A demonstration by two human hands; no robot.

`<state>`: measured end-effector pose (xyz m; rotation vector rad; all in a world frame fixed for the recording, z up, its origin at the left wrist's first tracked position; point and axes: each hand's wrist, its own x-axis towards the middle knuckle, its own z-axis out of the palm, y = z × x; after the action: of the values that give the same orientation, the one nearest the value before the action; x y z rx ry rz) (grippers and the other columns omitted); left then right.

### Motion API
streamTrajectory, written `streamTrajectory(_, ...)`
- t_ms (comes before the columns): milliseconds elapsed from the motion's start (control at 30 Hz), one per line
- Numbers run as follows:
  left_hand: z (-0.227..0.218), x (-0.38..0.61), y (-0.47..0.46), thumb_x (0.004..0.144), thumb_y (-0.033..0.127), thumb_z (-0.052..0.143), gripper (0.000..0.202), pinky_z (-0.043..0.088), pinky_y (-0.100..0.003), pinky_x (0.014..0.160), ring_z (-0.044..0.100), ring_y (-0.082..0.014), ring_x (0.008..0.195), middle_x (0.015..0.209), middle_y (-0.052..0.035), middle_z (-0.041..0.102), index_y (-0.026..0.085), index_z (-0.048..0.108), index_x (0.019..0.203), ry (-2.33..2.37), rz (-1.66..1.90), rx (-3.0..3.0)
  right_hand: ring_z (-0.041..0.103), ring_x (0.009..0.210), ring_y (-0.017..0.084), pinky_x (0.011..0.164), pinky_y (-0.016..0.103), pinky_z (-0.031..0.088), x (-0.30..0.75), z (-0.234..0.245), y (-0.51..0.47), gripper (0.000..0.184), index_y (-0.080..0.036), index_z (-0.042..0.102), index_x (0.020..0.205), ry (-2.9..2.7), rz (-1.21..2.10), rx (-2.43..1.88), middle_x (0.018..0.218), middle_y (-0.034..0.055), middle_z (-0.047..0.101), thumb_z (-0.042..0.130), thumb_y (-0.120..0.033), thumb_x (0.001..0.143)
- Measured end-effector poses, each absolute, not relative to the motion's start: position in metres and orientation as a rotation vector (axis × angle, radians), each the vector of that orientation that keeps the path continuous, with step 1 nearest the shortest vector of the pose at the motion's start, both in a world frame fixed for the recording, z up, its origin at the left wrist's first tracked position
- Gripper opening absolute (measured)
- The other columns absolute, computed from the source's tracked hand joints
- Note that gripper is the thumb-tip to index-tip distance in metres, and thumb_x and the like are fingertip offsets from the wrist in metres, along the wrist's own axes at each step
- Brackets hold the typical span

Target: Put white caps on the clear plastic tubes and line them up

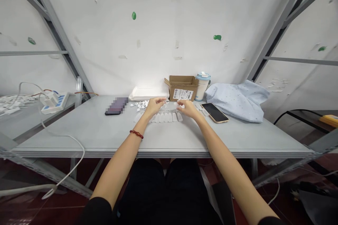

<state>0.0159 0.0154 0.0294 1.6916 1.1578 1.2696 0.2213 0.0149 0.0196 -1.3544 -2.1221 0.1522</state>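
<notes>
My left hand (155, 105) is above the table with its fingers pinched together; whatever lies between the fingertips is too small to name. Facing it from the right, my right hand (186, 107) has curled fingers, and its fingertips also close on something I cannot make out. Just below both hands lies a row of translucent white oval pieces (161, 117), side by side on the grey tabletop. A cluster of small white pieces (142, 104) sits left of my left hand. More pale oval pieces (202, 108) lie right of my right hand.
Behind my hands stand an open cardboard box (182, 88), a white tray (148, 93) and a blue-lidded cup (202, 86). A phone (215, 113) and a light blue cloth (237, 100) lie right. A blurred dark phone-like object (117, 106) and power strip (55, 102) are left.
</notes>
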Motion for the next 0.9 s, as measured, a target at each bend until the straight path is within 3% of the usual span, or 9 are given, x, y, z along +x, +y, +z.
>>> streamTrajectory(900, 0.025, 0.024, 0.012, 0.065, 0.026, 0.073, 0.025, 0.048, -0.036, 0.088, 0.063, -0.0214, 0.094, 0.096, -0.0084, 0.072, 0.014, 0.071, 0.088, 0.909, 1.284, 1.620, 0.057, 0.069, 0.013, 0.068, 0.025, 0.042, 0.200, 0.030, -0.003, 0.022, -0.014, 0.069, 0.093, -2.009, 0.328, -1.226, 0.079, 0.0025, 0.067, 0.067, -0.025, 0.074)
